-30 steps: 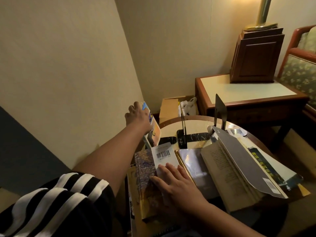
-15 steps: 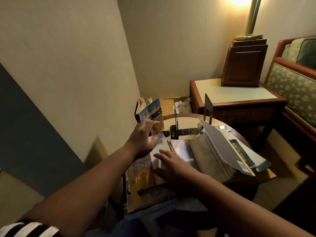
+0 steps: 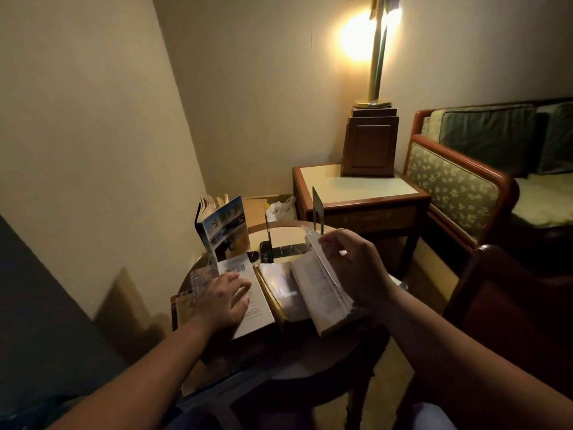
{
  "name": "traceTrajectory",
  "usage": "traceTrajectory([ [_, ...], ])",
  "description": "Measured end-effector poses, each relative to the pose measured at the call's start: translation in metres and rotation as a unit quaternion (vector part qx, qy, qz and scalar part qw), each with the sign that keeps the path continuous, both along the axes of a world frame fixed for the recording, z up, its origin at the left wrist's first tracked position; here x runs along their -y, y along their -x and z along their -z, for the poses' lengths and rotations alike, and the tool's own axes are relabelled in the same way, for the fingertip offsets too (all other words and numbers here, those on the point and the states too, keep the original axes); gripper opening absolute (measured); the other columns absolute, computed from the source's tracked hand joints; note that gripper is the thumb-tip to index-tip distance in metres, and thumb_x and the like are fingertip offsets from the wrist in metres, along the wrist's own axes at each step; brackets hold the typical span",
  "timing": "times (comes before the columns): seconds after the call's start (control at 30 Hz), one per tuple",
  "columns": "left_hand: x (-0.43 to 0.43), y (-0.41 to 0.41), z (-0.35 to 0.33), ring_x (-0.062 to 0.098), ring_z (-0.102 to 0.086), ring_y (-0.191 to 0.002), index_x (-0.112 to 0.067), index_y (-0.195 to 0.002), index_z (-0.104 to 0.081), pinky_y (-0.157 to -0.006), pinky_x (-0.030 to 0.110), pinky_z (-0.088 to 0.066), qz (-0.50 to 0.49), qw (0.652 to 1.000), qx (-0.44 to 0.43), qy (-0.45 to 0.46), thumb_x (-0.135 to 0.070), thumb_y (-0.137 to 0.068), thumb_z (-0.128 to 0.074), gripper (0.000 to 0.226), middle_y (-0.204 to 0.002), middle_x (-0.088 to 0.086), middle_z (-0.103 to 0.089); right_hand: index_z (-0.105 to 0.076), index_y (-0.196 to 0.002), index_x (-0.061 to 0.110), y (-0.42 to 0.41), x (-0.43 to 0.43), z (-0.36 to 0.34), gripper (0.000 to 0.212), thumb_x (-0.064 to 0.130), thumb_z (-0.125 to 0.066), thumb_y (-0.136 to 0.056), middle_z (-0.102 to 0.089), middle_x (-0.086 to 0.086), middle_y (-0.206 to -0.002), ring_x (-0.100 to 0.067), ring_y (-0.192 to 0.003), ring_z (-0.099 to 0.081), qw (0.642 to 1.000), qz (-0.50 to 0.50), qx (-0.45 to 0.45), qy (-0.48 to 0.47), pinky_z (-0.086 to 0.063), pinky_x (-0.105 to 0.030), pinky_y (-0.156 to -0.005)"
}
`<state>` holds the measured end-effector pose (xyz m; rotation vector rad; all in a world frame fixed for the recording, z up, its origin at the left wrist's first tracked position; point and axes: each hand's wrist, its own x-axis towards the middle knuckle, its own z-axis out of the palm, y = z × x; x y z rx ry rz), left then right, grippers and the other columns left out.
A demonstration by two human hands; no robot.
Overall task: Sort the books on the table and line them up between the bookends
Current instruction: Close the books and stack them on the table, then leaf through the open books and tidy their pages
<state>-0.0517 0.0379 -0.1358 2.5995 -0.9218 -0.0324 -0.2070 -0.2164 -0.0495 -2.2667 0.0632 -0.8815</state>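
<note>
Two hands laid on books at the round table

Two bare hands are seen over a small round table (image 3: 279,372). The left hand (image 3: 224,297) is pressed palm-down, fingers spread flat, on a white book (image 3: 248,301) with a barcode at its far end, which lies on a pile at the table's near left. Just beside it a glossy dark book (image 3: 283,288) is laid flat. The right hand (image 3: 350,262) is curled around the raised cover of an open thick book (image 3: 319,293), with the fingers closed on that cover and the pages fanned below. Farther back, a colourful book (image 3: 224,226) is stood upright, partly open, left of two black bookends (image 3: 269,243) (image 3: 317,206) that are set apart with nothing between them. Beyond the table, a side table (image 3: 356,193) is seen with a lit lamp (image 3: 373,88) on it
</note>
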Motion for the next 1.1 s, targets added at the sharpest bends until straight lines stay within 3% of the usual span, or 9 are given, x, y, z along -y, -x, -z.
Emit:
traceTrajectory([
  [0.17,-0.002,0.001,0.002,0.026,-0.045,-0.131,-0.028,-0.128,-0.061,-0.102,0.046,-0.044,0.0,1.0,0.006,0.016,-0.049,-0.086,-0.048,0.049,-0.143,0.003,-0.049,-0.071,-0.096,0.014,-0.024,0.056,0.035,0.008,0.016,-0.063,-0.093,-0.068,0.003,-0.093,-0.018,-0.091,-0.066,0.957,0.101,-0.231,-0.145,-0.058,-0.042,-0.082],
  [0.23,-0.003,0.001,0.003,0.026,-0.048,-0.129,-0.028,-0.125,-0.063,-0.099,0.047,-0.046,0.001,1.0,0.006,0.03,-0.056,-0.083,-0.044,0.055,-0.141,0.003,-0.052,-0.072,-0.1,0.015,-0.027,0.06,0.044,0.011,0.019,-0.064,-0.093,-0.067,0.002,-0.094,-0.017,-0.093,-0.065,0.938,0.095,-0.294,-0.155,-0.057,-0.039,-0.082],
  [0.43,-0.001,0.003,0.002,0.027,-0.047,-0.129,-0.03,-0.122,-0.063,-0.097,0.049,-0.047,-0.008,0.999,0.004,0.043,-0.058,-0.079,-0.041,0.057,-0.139,0.003,-0.052,-0.062,-0.125,0.025,-0.034,0.053,0.042,0.04,0.046,-0.066,-0.092,-0.055,-0.004,-0.136,-0.022,-0.115,-0.052,0.919,0.087,-0.377,-0.079,-0.036,-0.021,-0.063],
  [0.53,0.0,0.002,0.002,0.026,-0.046,-0.13,-0.03,-0.123,-0.062,-0.096,0.048,-0.047,-0.008,0.999,0.006,0.03,-0.049,-0.083,-0.049,0.046,-0.14,0.002,-0.052,-0.06,-0.129,0.026,-0.038,0.055,0.041,0.047,0.048,-0.069,-0.089,-0.051,-0.006,-0.143,-0.026,-0.127,-0.048,0.91,0.094,-0.401,-0.057,-0.037,-0.024,-0.067],
  [0.63,-0.001,0.003,0.002,0.026,-0.046,-0.13,-0.032,-0.122,-0.062,-0.094,0.049,-0.048,-0.011,0.999,0.006,0.031,-0.053,-0.082,-0.045,0.048,-0.141,0.002,-0.051,-0.061,-0.129,0.026,-0.045,0.054,0.042,0.051,0.048,-0.074,-0.085,-0.056,-0.006,-0.138,-0.023,-0.116,-0.052,0.902,0.095,-0.417,-0.053,-0.036,-0.021,-0.059],
  [0.73,-0.001,0.003,0.003,0.027,-0.046,-0.13,-0.031,-0.122,-0.062,-0.094,0.05,-0.049,-0.011,0.999,0.005,0.03,-0.057,-0.08,-0.041,0.053,-0.141,0.002,-0.051,-0.062,-0.127,0.028,-0.051,0.055,0.046,0.057,0.051,-0.078,-0.078,-0.059,-0.006,-0.131,-0.026,-0.117,-0.053,0.897,0.099,-0.428,-0.055,-0.05,-0.032,-0.084],
  [0.83,0.0,0.003,0.003,0.028,-0.046,-0.13,-0.031,-0.123,-0.062,-0.095,0.05,-0.047,-0.014,1.0,0.004,0.028,-0.051,-0.082,-0.046,0.048,-0.141,0.003,-0.051,-0.061,-0.127,0.034,-0.057,0.055,0.049,0.066,0.058,-0.082,-0.069,-0.058,-0.005,-0.132,-0.03,-0.122,-0.05,0.89,0.108,-0.44,-0.05,-0.048,-0.045,-0.099],
  [0.97,0.0,0.005,0.001,0.027,-0.044,-0.131,-0.033,-0.123,-0.061,-0.097,0.05,-0.046,-0.016,1.0,0.0,0.02,-0.051,-0.082,-0.046,0.047,-0.143,0.001,-0.05,-0.054,-0.133,0.041,-0.06,0.055,0.055,0.088,0.059,-0.089,-0.054,-0.047,-0.008,-0.14,-0.033,-0.123,-0.048,0.89,0.118,-0.429,-0.099,-0.053,-0.042,-0.093],
  [1.1,0.0,0.007,-0.002,0.026,-0.043,-0.132,-0.034,-0.123,-0.06,-0.098,0.049,-0.044,-0.02,1.0,-0.003,0.016,-0.056,-0.081,-0.041,0.051,-0.143,0.001,-0.049,-0.05,-0.143,0.033,-0.055,0.058,0.057,0.089,0.046,-0.09,-0.064,-0.045,-0.007,-0.145,-0.031,-0.128,-0.047,0.909,0.096,-0.379,-0.142,-0.049,-0.037,-0.086],
])
